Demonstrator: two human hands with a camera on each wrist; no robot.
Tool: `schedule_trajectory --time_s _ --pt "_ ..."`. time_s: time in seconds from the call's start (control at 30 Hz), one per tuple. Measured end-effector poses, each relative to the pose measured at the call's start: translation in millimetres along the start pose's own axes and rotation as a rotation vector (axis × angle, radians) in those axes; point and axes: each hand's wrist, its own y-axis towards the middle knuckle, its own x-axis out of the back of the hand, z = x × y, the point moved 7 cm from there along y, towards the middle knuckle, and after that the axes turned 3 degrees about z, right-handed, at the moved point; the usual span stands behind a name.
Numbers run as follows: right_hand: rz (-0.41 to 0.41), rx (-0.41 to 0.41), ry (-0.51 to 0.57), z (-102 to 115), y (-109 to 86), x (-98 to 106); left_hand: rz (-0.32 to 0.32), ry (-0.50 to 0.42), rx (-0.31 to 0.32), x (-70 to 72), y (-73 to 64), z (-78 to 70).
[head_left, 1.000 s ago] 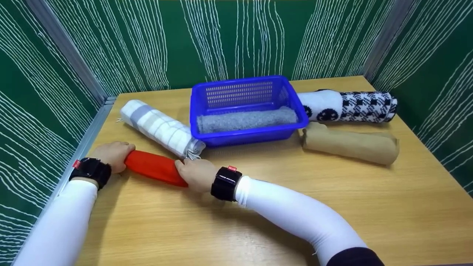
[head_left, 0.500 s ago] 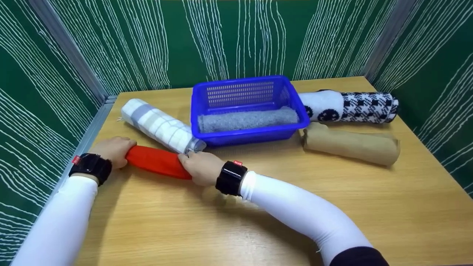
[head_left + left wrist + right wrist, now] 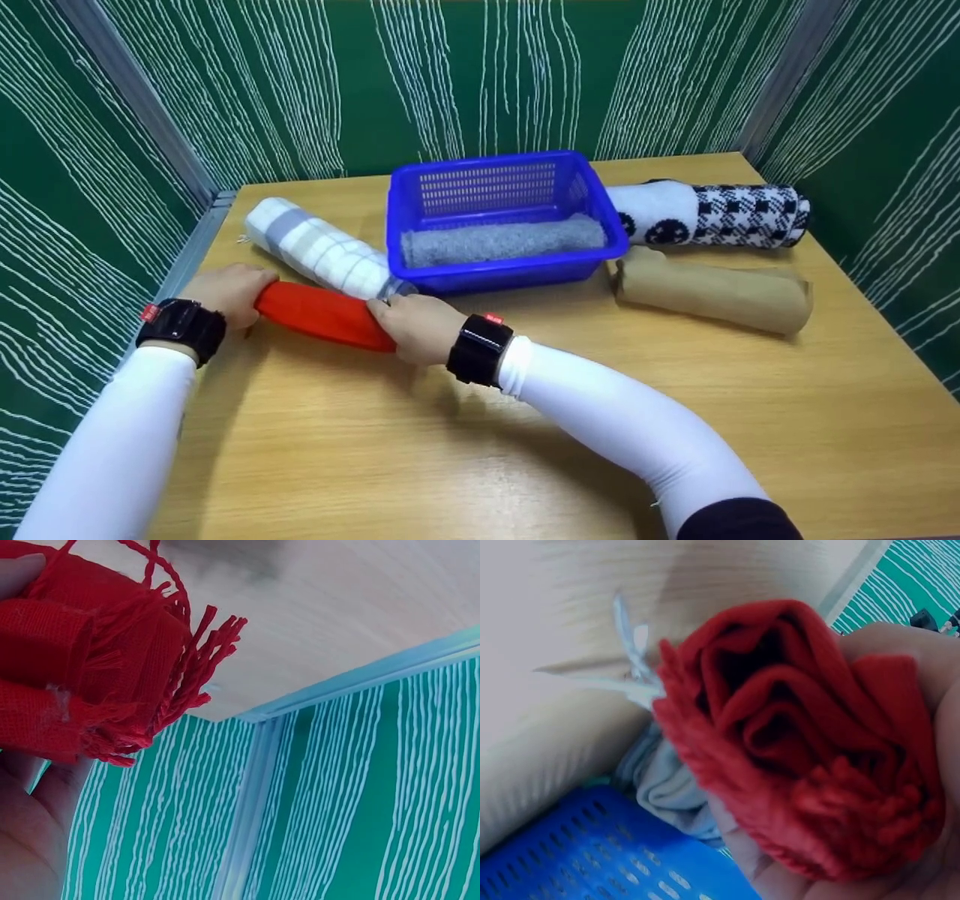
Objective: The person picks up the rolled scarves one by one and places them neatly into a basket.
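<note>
A rolled red scarf [image 3: 322, 315] with fringed ends is held lengthwise between both hands, over the left part of the table. My left hand [image 3: 229, 292] grips its left end; twisted tassels [image 3: 199, 664] hang out there in the left wrist view. At the other end, my right hand [image 3: 424, 328] has its fingers round the roll, whose coiled layers [image 3: 780, 716] show in the right wrist view. Just behind lies a rolled white plaid scarf [image 3: 315, 244], its near end partly hidden by the red roll and right hand.
A blue basket [image 3: 502, 271] holding a grey fuzzy roll [image 3: 502, 241] stands at the back middle. Right of it lie a tan roll [image 3: 712, 296] and a black-and-white patterned roll [image 3: 742, 215]. Green walls with white lines [image 3: 495, 82] enclose the wooden table [image 3: 540, 465].
Both hands have moved the red scarf away from me, with the right hand also shifting right. The red roll now covers more of the plaid scarf's near end.
</note>
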Motion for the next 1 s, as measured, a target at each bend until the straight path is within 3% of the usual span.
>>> schedule_trajectory --time_s 0.33,0.73,1.0 --pt "0.004 -0.028 0.053 -8 -6.3 18 -0.04 0.001 -0.009 19.6 -2.2 -8.6" --pt "-0.012 -0.038 0.059 -20 -17.6 31 -0.079 0.012 -0.044 26.8 2.6 -17.1" --pt "-0.067 -0.026 0.055 -28 -24.9 43 -0.093 0.041 -0.068 41.4 3.2 -27.3"
